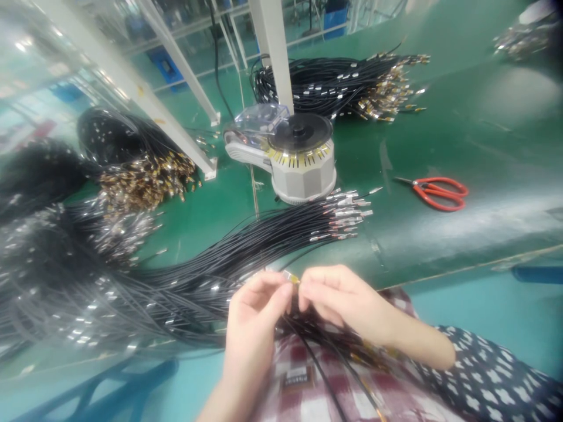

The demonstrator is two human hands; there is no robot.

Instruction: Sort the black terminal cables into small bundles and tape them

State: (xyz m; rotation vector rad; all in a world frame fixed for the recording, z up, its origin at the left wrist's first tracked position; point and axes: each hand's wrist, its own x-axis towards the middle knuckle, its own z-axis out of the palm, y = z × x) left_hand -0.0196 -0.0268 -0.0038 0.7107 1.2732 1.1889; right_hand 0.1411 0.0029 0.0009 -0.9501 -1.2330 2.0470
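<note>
Close to the table's front edge, my left hand point(257, 308) is closed in a pinch on a black cable's end. A small yellow and silvery piece point(292, 278) shows at that end, between the fingertips of both hands. My right hand point(341, 293) is pinched closed just beside it; what its fingers hold is hidden. More black cables point(316, 357) hang below the hands across the checked apron point(303, 390). Just beyond lies a long bundle of black cables point(264, 237), its white-labelled metal ends pointing right.
A round white tape dispenser point(304, 173) stands behind the bundle. Red-handled scissors point(444, 192) rest on the green table point(484, 146) at right. Coiled cables point(325, 82) lie at the back, gold-ended cables point(141, 179) at left. White posts point(275, 53) rise from the table.
</note>
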